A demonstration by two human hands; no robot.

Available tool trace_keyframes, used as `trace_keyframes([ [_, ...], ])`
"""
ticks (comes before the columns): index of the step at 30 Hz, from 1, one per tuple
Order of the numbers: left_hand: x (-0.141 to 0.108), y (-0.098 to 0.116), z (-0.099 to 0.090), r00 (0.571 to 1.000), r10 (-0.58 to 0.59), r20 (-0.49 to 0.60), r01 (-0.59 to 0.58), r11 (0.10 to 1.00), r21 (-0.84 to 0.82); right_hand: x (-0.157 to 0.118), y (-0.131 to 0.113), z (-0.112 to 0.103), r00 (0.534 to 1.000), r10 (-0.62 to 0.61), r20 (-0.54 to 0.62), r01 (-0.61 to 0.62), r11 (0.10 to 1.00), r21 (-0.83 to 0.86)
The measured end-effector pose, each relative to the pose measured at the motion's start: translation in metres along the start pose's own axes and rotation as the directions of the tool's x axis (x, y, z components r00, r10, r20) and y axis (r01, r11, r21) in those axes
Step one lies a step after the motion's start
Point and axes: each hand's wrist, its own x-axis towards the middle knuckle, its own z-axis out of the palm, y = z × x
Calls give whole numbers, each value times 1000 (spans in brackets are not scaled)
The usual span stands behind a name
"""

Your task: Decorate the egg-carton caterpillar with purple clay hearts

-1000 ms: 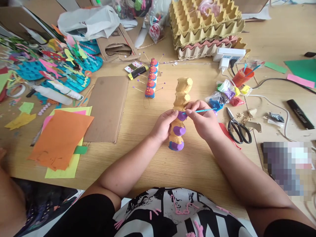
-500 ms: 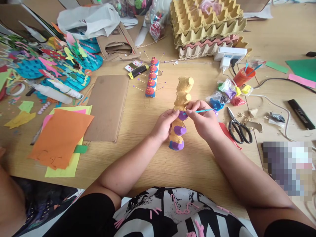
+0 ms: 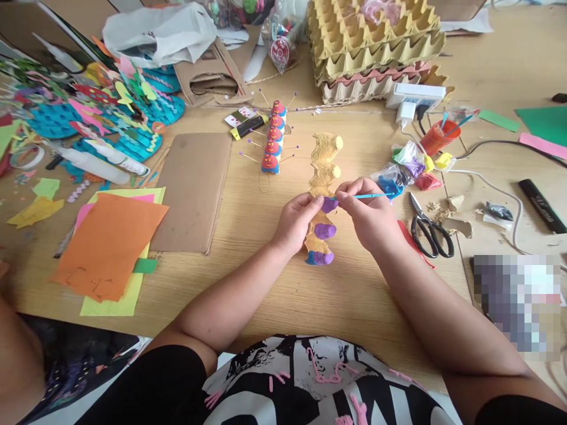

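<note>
My left hand (image 3: 297, 223) grips a yellow egg-carton strip (image 3: 325, 154) by its left edge, thumb on top. Purple clay (image 3: 325, 231) covers three bumps on the strip's nearer half, and a patch of blue clay (image 3: 312, 258) shows at its near end. In my right hand (image 3: 370, 213) is a thin light-blue modelling tool (image 3: 374, 195), pinched between thumb and fingers, its tip beside the topmost purple bump. Beyond the hands stands a finished-looking red and blue caterpillar (image 3: 273, 140) with smiling faces and purple-tipped sticks.
Black-handled scissors (image 3: 429, 230) and bagged clay (image 3: 405, 168) lie to the right, near an orange cup (image 3: 438, 140). Stacked egg trays (image 3: 376, 50) stand at the back. Cardboard (image 3: 192, 192), orange paper (image 3: 113, 245) and glue bottles (image 3: 93, 165) lie left. Another person sits at far left.
The egg-carton strip has rolled slightly in my left hand, its bumps now facing more to the right. The tool's tip has shifted slightly right, away from the purple clay.
</note>
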Motion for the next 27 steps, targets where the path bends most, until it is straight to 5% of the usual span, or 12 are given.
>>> trace_keyframes([
  [13,0,-9,-5,992,127,17,-128,982,137,-1,-2,-1,1000,27,-4,-27,998,-63],
  [27,0,-2,-2,1000,26,-16,-25,998,52,3,-1,-5,996,44,72,-46,999,27],
])
